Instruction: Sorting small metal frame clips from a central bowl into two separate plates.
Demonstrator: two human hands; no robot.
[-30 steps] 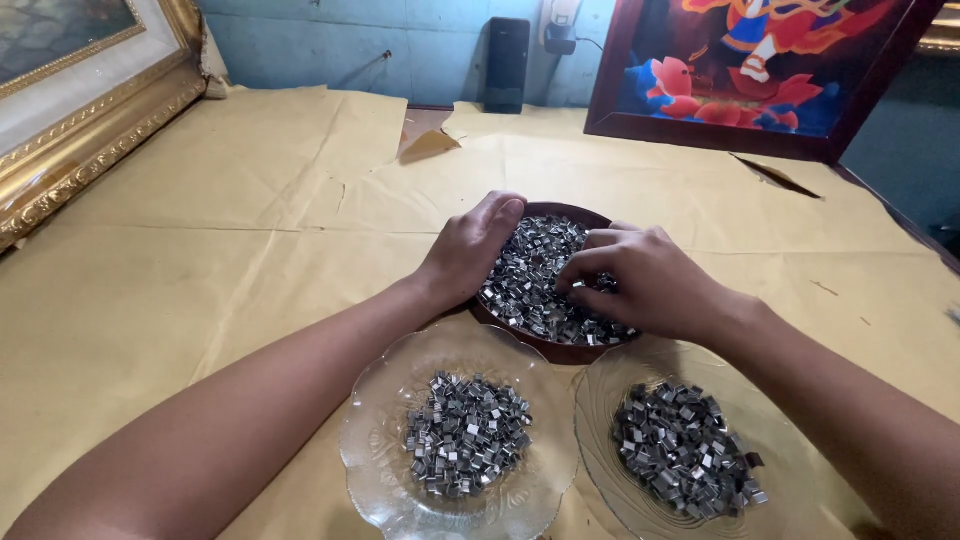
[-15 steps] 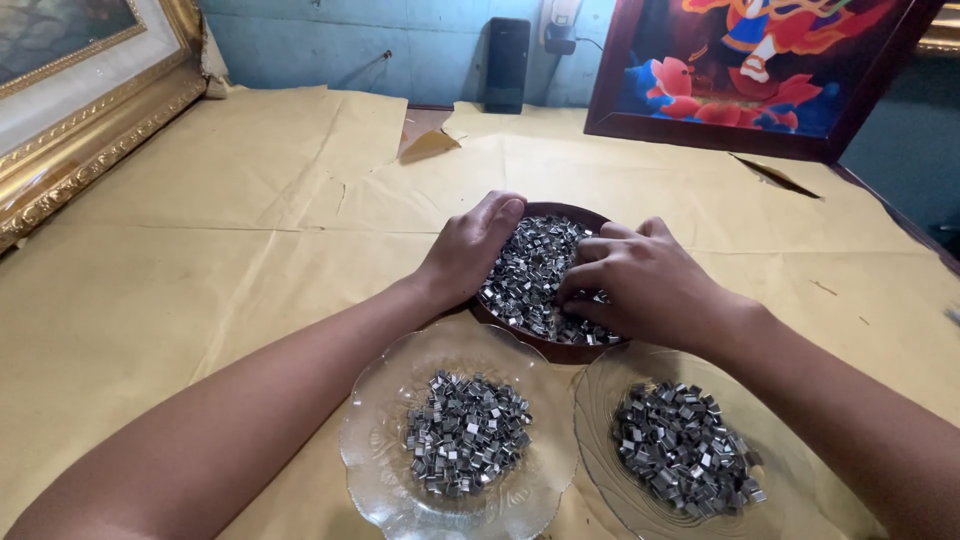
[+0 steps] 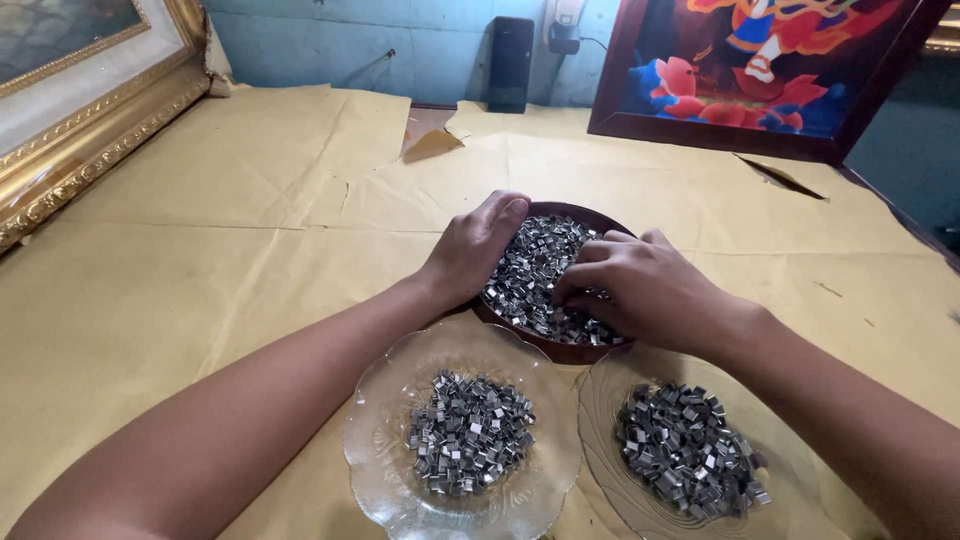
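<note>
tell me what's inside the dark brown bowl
The dark brown bowl holds a heap of small shiny metal pieces. The right hand and left hand cover part of the heap; the bottom is hidden.

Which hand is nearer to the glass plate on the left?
The left hand. It grips the brown bowl's rim just above that glass plate; the right hand rests farther right, in the bowl.

Tan kraft paper [image 3: 250,250], creased and torn in places, is covering the whole surface. A blue-green wall [image 3: 330,45] is running along the back. A gilt picture frame [image 3: 90,130] is leaning at the left, a dark-framed colourful painting [image 3: 770,70] at the right. A black box [image 3: 510,62] is standing against the wall beside a plugged-in charger [image 3: 563,30]. Soft, even light is falling across everything.
</note>
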